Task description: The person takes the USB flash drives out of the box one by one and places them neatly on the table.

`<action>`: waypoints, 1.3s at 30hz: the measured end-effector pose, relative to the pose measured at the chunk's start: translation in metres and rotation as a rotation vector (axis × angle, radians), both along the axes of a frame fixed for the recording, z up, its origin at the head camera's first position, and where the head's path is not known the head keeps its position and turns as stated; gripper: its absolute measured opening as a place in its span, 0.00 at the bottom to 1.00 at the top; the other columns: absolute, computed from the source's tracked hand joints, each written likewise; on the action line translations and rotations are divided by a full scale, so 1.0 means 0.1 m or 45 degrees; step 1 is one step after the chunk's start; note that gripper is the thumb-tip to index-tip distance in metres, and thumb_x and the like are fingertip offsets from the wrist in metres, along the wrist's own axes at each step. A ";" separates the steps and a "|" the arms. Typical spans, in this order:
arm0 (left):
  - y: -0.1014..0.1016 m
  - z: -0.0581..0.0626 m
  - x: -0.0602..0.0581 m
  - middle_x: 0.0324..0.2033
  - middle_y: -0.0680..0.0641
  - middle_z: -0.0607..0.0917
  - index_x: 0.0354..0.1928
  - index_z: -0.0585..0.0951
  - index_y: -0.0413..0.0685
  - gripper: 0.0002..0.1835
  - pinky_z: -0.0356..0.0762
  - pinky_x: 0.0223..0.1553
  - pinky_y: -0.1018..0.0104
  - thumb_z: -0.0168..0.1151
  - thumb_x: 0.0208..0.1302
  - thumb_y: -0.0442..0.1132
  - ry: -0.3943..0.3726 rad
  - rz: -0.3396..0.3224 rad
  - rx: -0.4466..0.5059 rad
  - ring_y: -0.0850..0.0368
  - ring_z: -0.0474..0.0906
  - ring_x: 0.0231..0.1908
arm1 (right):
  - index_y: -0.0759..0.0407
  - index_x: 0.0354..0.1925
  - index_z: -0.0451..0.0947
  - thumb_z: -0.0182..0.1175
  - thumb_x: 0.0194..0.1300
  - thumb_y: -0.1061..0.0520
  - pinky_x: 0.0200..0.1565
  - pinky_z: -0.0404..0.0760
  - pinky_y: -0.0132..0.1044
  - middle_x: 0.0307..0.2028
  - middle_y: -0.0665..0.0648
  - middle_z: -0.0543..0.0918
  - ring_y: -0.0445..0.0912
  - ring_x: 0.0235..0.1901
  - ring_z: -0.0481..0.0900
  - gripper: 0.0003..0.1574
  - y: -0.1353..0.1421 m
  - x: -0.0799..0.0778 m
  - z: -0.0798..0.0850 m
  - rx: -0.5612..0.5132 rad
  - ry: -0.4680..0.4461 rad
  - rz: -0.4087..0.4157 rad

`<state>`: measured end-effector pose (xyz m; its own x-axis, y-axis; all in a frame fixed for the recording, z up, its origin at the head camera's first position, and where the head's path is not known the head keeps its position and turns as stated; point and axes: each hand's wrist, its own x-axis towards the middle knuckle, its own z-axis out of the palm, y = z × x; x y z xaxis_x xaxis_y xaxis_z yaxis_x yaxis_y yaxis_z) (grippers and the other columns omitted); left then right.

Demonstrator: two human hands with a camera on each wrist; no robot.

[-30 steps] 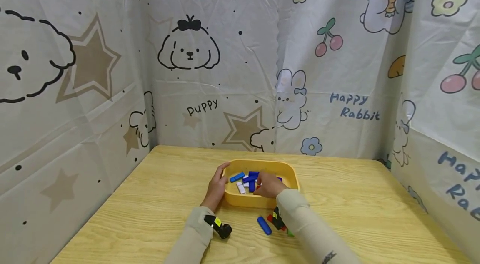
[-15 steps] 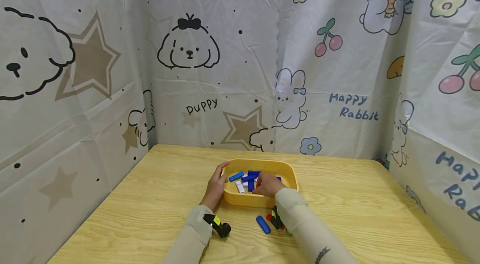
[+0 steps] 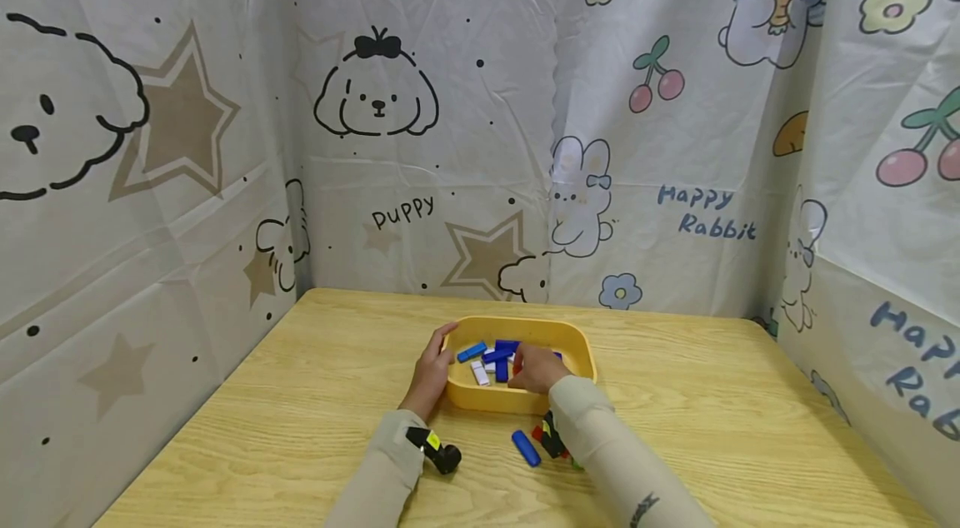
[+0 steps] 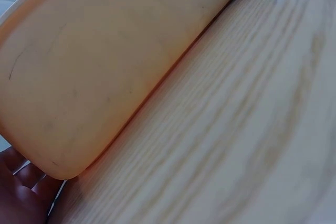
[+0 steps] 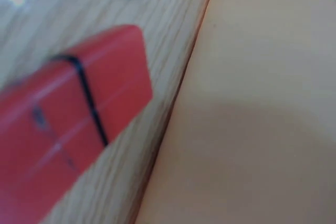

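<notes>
A yellow plastic tray (image 3: 487, 400) stands on the table, holding several small blue and white sticks that look like USB flash drives. At the tray's left end my left hand (image 3: 431, 374) grips it, thumb at the rim and fingers along the outer wall. My right hand (image 3: 538, 368) reaches over the near side into the tray, fingers bent down among the pieces. A bit of red shows by its fingertips; I cannot tell whether they pinch it. White (image 3: 480, 374) and bright blue (image 3: 472, 351) sticks lie left of that hand, dark blue sticks (image 3: 501, 368) right beside it.
In front of the tray lie a blue stick (image 3: 526, 448) and a red stick with a dark seam (image 5: 105, 98), partly covered by the right wrist camera (image 3: 552, 435). Something green peeks out beside the right sleeve. Patterned curtains (image 3: 420, 178) enclose the wooden table (image 3: 337, 370).
Both hands stay in place at the tray; the right fingertips shift only slightly among the pieces. The whole head view has drifted a little.
</notes>
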<state>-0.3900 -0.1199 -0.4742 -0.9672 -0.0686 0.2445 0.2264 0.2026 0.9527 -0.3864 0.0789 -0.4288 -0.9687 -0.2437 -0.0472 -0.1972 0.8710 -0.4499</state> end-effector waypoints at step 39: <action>0.00 -0.01 0.00 0.69 0.43 0.65 0.66 0.69 0.50 0.29 0.52 0.68 0.46 0.43 0.61 0.31 -0.006 -0.001 0.010 0.45 0.54 0.71 | 0.53 0.40 0.73 0.68 0.51 0.58 0.28 0.68 0.37 0.30 0.55 0.75 0.49 0.28 0.71 0.18 0.03 0.04 0.03 -0.154 0.081 -0.022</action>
<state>-0.3905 -0.1199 -0.4748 -0.9685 -0.0700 0.2391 0.2217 0.1950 0.9554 -0.3822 0.0816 -0.4258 -0.9729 -0.2271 0.0434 -0.2142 0.8147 -0.5389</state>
